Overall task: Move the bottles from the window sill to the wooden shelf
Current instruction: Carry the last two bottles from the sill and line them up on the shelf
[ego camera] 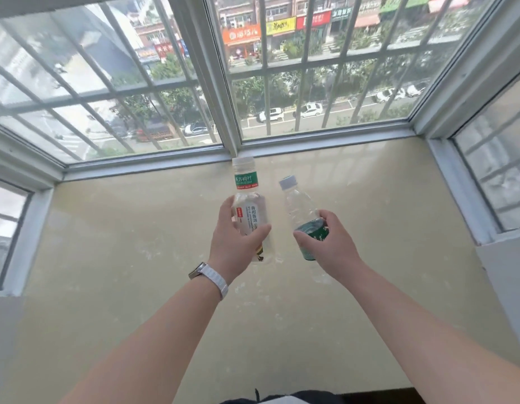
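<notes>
Gripping | left hand: tea bottle | right hand: water bottle | both near-upright, caps toward window

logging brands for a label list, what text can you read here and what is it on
"东方树叶": green neck band of the tea bottle in the left hand.
"青柑普洱": vertical print on that bottle's body.
On the water bottle in the right hand: too blurred.
The shop signs outside: too blurred.
</notes>
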